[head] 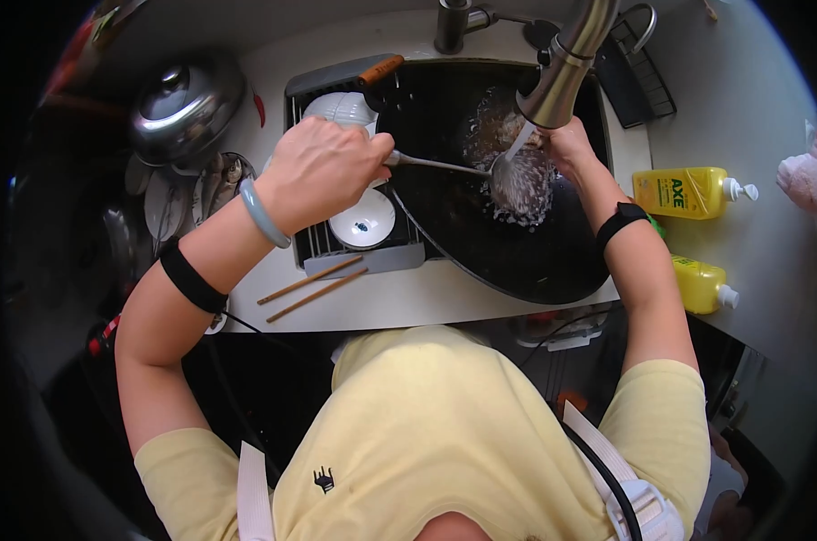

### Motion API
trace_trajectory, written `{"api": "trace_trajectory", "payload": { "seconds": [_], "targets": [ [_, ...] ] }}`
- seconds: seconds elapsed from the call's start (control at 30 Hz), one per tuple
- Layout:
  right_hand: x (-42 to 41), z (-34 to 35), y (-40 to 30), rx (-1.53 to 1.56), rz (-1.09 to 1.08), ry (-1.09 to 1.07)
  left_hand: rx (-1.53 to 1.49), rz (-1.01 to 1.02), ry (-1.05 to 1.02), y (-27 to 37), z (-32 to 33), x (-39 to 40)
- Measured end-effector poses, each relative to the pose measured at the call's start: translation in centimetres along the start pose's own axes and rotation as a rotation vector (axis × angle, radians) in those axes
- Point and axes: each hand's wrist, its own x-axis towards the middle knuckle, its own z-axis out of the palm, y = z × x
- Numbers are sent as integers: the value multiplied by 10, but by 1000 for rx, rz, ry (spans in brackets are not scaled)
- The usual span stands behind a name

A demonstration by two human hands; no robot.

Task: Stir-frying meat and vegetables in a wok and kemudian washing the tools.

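My left hand [327, 169] is closed around the handle of a long metal ladle or wok spatula [442, 163]. Its head lies under the water stream [521, 140] inside a black wok [462, 230], and water splashes over it. My right hand [571, 145] is at the far side of the stream, partly behind the faucet head [554, 91]. Its fingers are on a brownish scrubber-like item [515, 128], blurred by the splash. The wok rests tilted in the sink, its wooden handle [381, 69] pointing to the far left.
A white bowl [362, 220] and an upturned bowl [339, 108] sit on the rack left of the wok. Two wooden chopsticks [314, 291] lie on the front counter. Yellow soap bottles [679, 193] lie at right. A domed metal lid [185, 111] stands at left.
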Motion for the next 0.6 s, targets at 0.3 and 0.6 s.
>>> {"api": "trace_trajectory", "payload": {
  "seconds": [0.3, 0.6],
  "targets": [
    [-47, -15, 64, -1711, 60, -530, 205, -262, 125, -70, 15, 12],
    [-44, 100, 60, -856, -440, -542, 13, -337, 185, -80, 56, 77]
  ]
}}
